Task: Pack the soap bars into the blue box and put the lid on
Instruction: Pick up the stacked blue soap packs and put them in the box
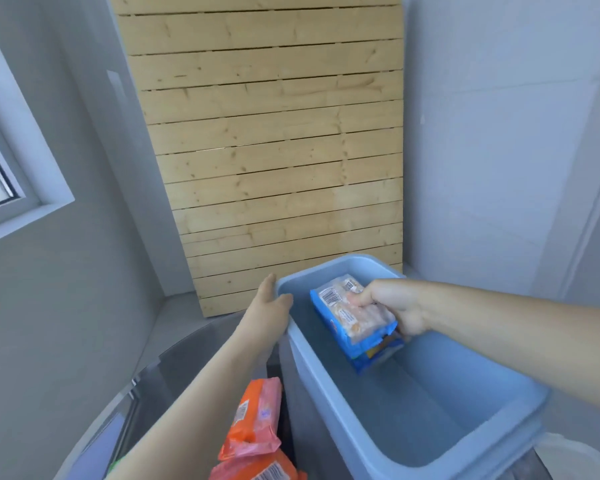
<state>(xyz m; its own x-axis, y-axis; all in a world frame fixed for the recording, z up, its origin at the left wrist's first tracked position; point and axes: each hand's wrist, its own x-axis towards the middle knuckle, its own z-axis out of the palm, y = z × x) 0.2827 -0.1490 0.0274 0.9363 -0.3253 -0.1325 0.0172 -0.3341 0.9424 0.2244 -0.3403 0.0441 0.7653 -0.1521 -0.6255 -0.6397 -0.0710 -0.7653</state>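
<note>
Blue soap pack (355, 322): a blue-wrapped multipack with a barcode label facing up, held tilted over the far half of the box's open mouth, its lower end dipping below the rim.
Right hand (392, 311): comes in from 3 o'clock, fingers curled over the pack's top and thumb side underneath, clamped on it.
Blue box (329, 407): a light blue plastic tub, open, no lid on it; it runs from 12 o'clock down to 5 o'clock in the lower right of the view. The part of its inside that shows holds nothing but the pack being held there.
Left hand (269, 306): reaches in from 7 o'clock, fingers fairly straight, thumb hooked over the box's far left corner rim, steadying it; it grips nothing else.
Orange soap packs (253, 424): two orange and pink wrapped packs at 6 o'clock, outside the box, just left of its near wall, one overlapping the other.
Table (174, 368): a dark glass top under the packs and box.
Wooden slats (274, 140): a pale panel leaning against the wall at 12 o'clock.
Window (4, 161): at 9 o'clock, white frame.
</note>
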